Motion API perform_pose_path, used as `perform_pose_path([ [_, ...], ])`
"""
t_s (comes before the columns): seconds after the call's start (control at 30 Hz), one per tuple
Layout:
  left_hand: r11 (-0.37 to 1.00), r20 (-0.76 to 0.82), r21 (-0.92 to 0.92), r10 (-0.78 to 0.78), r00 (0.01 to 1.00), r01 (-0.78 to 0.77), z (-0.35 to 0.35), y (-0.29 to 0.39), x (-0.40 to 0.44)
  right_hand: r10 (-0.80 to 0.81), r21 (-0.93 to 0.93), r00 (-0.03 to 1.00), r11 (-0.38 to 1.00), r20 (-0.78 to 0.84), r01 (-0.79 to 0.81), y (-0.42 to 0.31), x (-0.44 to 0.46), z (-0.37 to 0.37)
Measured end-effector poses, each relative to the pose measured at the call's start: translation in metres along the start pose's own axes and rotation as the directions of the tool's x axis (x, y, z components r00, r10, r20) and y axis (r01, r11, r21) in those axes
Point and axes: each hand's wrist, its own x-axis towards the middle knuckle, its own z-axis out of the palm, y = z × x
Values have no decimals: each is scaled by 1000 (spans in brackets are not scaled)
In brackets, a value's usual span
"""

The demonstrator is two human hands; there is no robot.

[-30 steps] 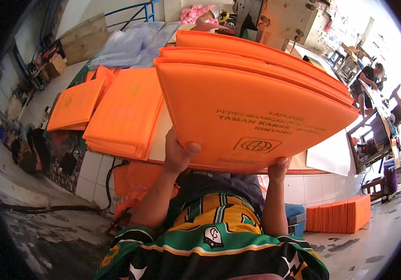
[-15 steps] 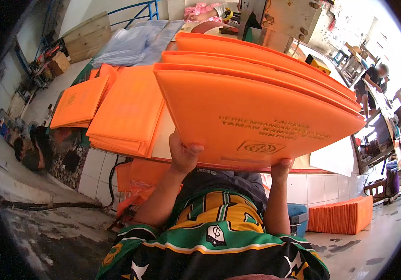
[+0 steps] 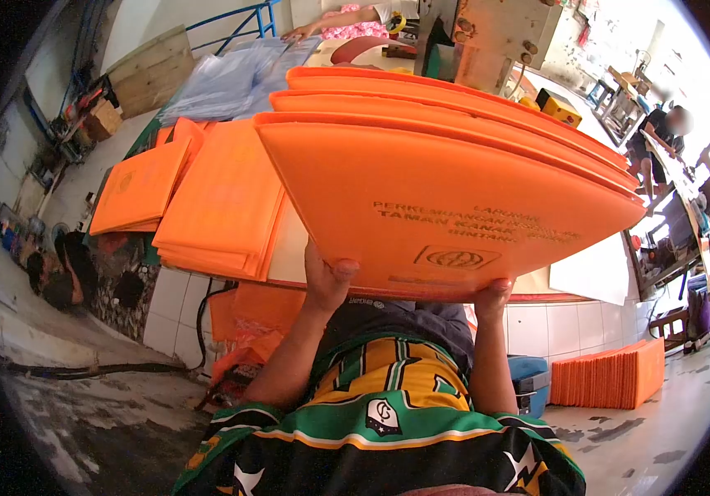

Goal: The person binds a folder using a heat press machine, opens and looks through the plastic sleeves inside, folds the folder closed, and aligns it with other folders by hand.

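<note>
Between my two hands I hold several orange folders (image 3: 446, 182) upright over the table edge, their covers printed with dark lettering and an emblem. My left hand (image 3: 330, 277) grips the lower left edge, thumb on the front cover. Gripping the lower right edge, my right hand (image 3: 492, 296) also has its thumb in front; the fingers of both hands are hidden behind the folders. To the left on the table lies a stack of orange folders (image 3: 218, 198), and beside it a smaller pile of orange folders (image 3: 140, 186).
Clear plastic sheets (image 3: 231, 78) lie at the back left, where another person's arm (image 3: 342, 22) reaches over. A machine (image 3: 499, 41) stands behind the folders. On the floor at right are a row of orange folders (image 3: 607, 376) and a blue box (image 3: 528, 384). Another person (image 3: 657, 140) works far right.
The folders in my hands have shifted slightly left and their top edges sit a little lower. The other person's arm at the back has stretched left over the plastic sheets.
</note>
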Motion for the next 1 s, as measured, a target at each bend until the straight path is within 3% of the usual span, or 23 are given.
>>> perform_pose_path([
  [0.2, 999, -55, 43, -31, 998, 34, 2, -4, 1, 20, -90, 999, 996, -44, -24, -3, -2, 5],
  [0.37, 995, -96, 92, 55, 994, -46, 2, -14, 5, -17, -200, 997, 979, 77, 32, -22, 3, 11],
  [0.47, 991, -90, 61, -115, 989, 120, 2, -14, 5, -60, -218, 993, 973, 103, 81, -21, 2, 8],
  [0.53, 992, -65, 56, 118, 991, -115, 8, -9, 13, -99, -234, 993, 966, 62, 111, -21, 2, 6],
  [0.57, 992, -63, 54, 114, 991, -111, 9, -8, 17, -137, -250, 990, 958, 28, 139, -20, 3, 6],
  [0.6, 996, -29, 16, 85, 996, -85, 10, -8, 20, -132, -254, 991, 958, 28, 134, -19, 4, 5],
  [0.67, 999, 2, -25, 47, 999, -47, 16, -6, 26, -110, -212, 984, 974, -140, 79, -16, 7, 2],
  [0.77, 993, 30, -101, 66, 997, -62, 30, -5, 32, -101, -64, 991, 993, -86, 96, -12, 14, -4],
  [0.87, 997, 25, -72, 33, 999, -32, 31, -13, 28, -100, -120, 992, 989, -73, 91, -19, 13, -2],
  [0.93, 986, 54, -104, -125, 991, 130, 28, -13, 23, -107, -122, 990, 988, -96, 95, -14, 9, -3],
  [1.0, 984, 104, -102, -137, 985, 147, 24, -18, 18, -121, -121, 987, 987, -105, 108, -14, 11, -2],
])
